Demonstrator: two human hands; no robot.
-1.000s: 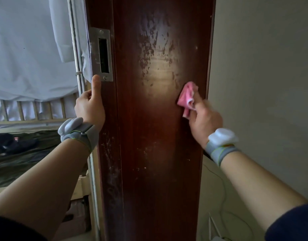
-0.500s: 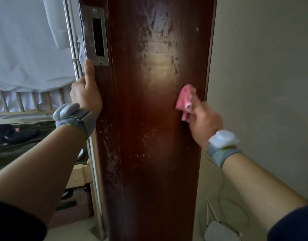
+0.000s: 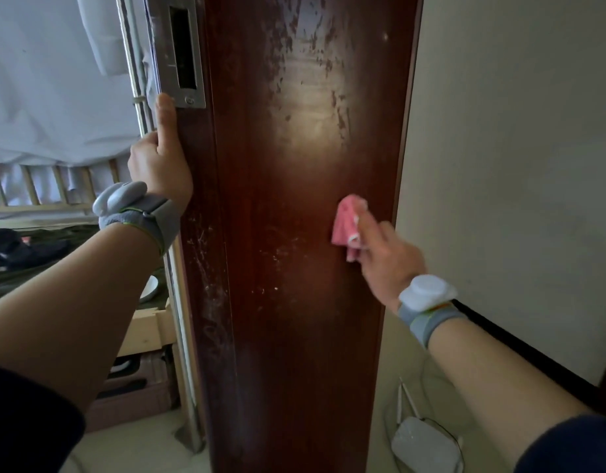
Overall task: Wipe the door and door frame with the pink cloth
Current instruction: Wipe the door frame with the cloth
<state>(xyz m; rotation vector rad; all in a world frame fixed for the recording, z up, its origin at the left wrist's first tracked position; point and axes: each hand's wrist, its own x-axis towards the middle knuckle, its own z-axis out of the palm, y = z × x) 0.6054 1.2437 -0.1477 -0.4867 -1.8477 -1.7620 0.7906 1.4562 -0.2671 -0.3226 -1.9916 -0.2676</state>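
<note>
In the middle right of the frame, the right hand point(image 3: 387, 257) squeezes the pink cloth point(image 3: 345, 225) against the brown door point(image 3: 294, 233). The left hand point(image 3: 160, 165) grips the door's edge, thumb up, below the metal plate point(image 3: 180, 52).

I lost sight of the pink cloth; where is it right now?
In the head view, the pink cloth is in the right hand, pressed on the brown door near its right edge, below the smeared patch.
</note>
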